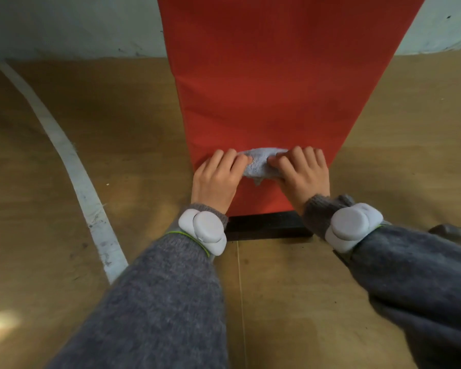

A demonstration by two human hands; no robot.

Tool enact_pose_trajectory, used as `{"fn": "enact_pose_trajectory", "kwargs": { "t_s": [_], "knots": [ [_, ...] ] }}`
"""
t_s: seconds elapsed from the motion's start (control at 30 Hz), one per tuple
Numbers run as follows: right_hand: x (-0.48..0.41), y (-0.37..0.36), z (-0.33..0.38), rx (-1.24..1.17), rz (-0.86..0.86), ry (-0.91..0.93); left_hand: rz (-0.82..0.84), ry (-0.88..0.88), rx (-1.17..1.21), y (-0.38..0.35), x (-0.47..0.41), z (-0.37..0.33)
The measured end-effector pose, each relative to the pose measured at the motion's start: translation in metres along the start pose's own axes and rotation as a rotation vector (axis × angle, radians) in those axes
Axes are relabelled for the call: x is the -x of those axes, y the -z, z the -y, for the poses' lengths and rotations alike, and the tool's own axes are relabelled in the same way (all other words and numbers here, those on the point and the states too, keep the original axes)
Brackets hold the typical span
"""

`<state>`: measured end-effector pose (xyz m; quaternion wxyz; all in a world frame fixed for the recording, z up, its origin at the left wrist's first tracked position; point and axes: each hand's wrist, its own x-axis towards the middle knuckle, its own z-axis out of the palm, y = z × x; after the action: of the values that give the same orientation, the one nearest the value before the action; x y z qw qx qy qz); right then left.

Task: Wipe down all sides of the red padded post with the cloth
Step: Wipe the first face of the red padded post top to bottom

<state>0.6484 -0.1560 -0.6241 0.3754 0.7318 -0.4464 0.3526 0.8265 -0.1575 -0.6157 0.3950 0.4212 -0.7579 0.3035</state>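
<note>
Upright on a black base (pixel 266 226), the red padded post (pixel 261 102), near face toward the camera. Low on that face, just above the base, a bunched pale blue-grey cloth (pixel 261 165) pressed against the padding. At its left end the left hand (pixel 216 179), fingers curled onto the fabric and gripping it; at its right end the right hand (pixel 302 173), gripping likewise with fingers curled over the top. Both hands side by side against the post, cloth between them. Grey knitted sleeves (pixel 157 288) on both arms, a white rounded device (pixel 204 231) strapped at each wrist. Wooden floor (pixel 117 129) all around, with a curved white line (pixel 72 161) painted at the left. Behind the post, a pale scuffed wall (pixel 64 25).
</note>
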Motion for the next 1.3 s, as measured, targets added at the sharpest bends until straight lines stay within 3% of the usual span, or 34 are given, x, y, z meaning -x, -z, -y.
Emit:
{"fn": "enact_pose_trajectory", "kwargs": {
  "t_s": [0.13, 0.3, 0.43, 0.67, 0.87, 1.07, 1.3],
  "knots": [
    [0.036, -0.018, 0.022, 0.039, 0.223, 0.115, 0.241, -0.012, -0.044, -0.018, 0.049, -0.011],
    [0.028, -0.015, 0.043, 0.033, 0.527, 0.014, 0.397, 0.044, -0.066, -0.017, 0.051, -0.022],
    [0.014, 0.002, 0.036, 0.008, 0.465, 0.019, 0.365, 0.009, -0.094, -0.008, 0.04, -0.015],
    [-0.039, 0.018, 0.028, 0.044, 0.048, -0.041, 0.059, 0.022, -0.242, 0.024, -0.004, 0.022],
    [-0.046, 0.012, 0.033, 0.036, -0.059, -0.096, -0.016, 0.024, -0.091, 0.028, -0.011, 0.03],
    [-0.002, -0.014, 0.037, -0.059, 0.041, 0.027, 0.085, -0.044, -0.07, 0.009, 0.025, 0.028],
    [0.034, -0.036, 0.062, -0.035, 0.255, 0.105, 0.438, 0.165, -0.057, -0.008, 0.067, 0.006]
  ]
}}
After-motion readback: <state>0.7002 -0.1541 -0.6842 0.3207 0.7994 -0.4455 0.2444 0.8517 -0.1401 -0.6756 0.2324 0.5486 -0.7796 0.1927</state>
